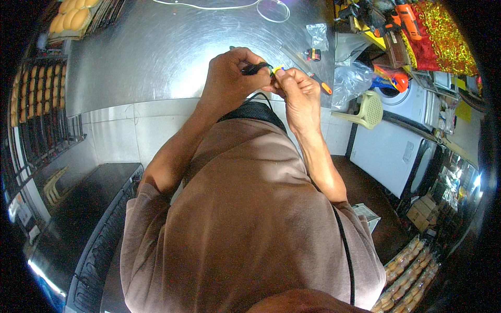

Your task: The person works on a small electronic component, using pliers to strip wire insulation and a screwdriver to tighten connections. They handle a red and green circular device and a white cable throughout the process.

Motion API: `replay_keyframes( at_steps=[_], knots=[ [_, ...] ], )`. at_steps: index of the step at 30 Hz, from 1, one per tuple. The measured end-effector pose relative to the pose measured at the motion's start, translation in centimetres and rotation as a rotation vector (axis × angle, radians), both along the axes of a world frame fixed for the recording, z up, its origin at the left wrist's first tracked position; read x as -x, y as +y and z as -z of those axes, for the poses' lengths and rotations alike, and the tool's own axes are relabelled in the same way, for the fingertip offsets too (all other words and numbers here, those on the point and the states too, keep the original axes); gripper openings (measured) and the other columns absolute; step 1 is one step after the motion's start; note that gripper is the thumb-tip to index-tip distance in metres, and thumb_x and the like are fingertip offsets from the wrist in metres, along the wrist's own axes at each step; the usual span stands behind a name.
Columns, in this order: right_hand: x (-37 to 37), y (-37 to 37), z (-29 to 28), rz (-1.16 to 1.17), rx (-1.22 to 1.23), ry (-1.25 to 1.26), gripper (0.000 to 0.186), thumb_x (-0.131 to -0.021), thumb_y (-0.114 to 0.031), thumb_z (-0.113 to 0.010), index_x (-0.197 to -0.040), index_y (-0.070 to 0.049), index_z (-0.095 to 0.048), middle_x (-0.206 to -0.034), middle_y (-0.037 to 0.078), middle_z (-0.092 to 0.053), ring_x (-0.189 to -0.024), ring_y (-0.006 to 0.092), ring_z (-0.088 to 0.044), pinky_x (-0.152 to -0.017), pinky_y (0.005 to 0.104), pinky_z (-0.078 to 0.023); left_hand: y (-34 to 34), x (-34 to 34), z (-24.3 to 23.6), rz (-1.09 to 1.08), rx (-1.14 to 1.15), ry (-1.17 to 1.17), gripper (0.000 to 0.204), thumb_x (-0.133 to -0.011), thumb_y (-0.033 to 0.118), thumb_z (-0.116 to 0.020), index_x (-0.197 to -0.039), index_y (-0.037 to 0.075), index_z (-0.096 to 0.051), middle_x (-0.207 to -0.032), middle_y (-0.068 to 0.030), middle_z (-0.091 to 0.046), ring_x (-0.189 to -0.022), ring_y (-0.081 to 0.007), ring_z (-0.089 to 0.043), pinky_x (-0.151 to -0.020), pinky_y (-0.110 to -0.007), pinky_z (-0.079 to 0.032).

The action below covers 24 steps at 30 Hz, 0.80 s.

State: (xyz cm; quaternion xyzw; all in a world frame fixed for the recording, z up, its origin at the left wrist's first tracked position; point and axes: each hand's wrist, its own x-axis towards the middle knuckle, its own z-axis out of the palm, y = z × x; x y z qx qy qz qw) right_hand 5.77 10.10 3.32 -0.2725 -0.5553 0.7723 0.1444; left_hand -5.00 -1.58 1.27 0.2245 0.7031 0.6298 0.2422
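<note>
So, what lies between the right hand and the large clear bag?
In the head view, a tool with an orange-tipped handle lies on the metal table between the right hand and that bag.

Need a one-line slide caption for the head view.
At a shiny metal table, a person's left hand holds a dark item while the right hand pinches a small yellow piece.

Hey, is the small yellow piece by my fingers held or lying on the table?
Held: the right hand has the small yellow piece against its thumb.
</note>
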Motion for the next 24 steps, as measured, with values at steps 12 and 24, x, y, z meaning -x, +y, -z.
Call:
replay_keyframes(
  at_steps=[12,24],
  knots=[
    [0.2,0.3,0.6,0.024,0.088,0.014,0.020,-0.096,-0.010,-0.057,-0.081,0.002,-0.064,-0.080,0.011,-0.068,-0.071,0.0147,-0.067,-0.070,0.0266,-0.057,0.2,0.2,0.1,0.014,0.004,-0.065,0.017,-0.078,0.014,-0.070,-0.083,-0.002,-0.066,-0.073,-0.0079,-0.068,-0.063,-0.0091,-0.061,-0.059,-0.024,-0.048],
    [-1.2,1.7,1.7,0.036,0.072,-0.015,0.022,-0.097,-0.017,-0.057,-0.084,0.000,-0.063,-0.084,0.012,-0.068,-0.069,0.0154,-0.067,-0.067,0.0278,-0.057,0.5,0.8,0.0,0.071,-0.130,-0.421,0.012,-0.085,0.011,-0.067,-0.084,-0.001,-0.064,-0.074,-0.0054,-0.064,-0.064,-0.0096,-0.057,-0.057,-0.024,-0.045]
  ],
)
